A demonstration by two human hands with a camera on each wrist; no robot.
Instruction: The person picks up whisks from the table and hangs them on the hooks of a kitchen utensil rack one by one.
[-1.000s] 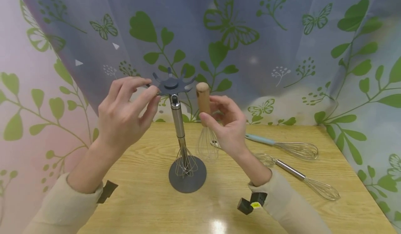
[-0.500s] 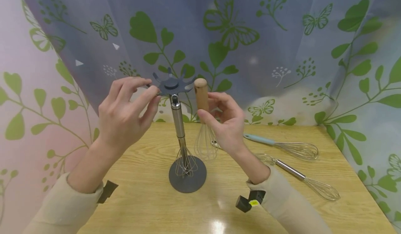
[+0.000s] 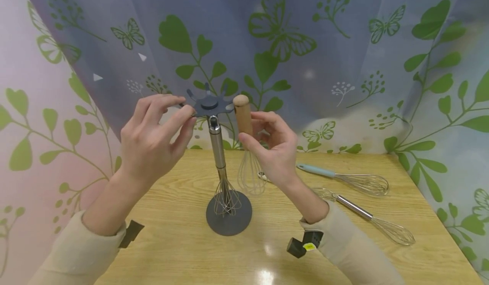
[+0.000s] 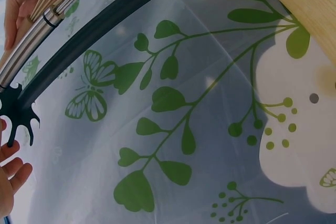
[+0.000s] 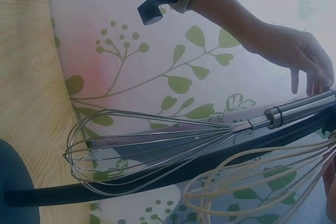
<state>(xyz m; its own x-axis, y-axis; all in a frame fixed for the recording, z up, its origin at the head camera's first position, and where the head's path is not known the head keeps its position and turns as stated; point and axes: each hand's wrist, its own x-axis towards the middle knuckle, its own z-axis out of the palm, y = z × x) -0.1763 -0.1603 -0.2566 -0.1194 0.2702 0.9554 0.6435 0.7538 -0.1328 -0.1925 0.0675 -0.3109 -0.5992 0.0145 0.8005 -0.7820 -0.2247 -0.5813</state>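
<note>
A dark grey utensil stand with a hooked top (image 3: 209, 103) rises from its round base (image 3: 229, 225). One of its hooks is pinched between the fingers and thumb of my left hand (image 3: 153, 132). From the stand's front hangs a steel-handled whisk (image 3: 218, 147), its wires low over the base. My right hand (image 3: 276, 147) grips a wooden-handled whisk (image 3: 243, 117) upright, wires downward, just right of the hooked top. In the right wrist view, the pale wires of the wooden-handled whisk (image 5: 252, 156) appear beside the steel-handled whisk (image 5: 302, 108) and the dark pole (image 5: 173, 174).
To the right on the wooden table (image 3: 172, 251) lie a whisk with a light blue handle (image 3: 317, 169) and a steel whisk (image 3: 355, 206). Another whisk's wires (image 3: 324, 194) show partly behind the right forearm. A printed curtain (image 3: 344, 64) hangs behind the table.
My right hand has shifted slightly left and up, bringing the wooden-handled whisk closer to the hooked top. My left hand stays at the same hook.
</note>
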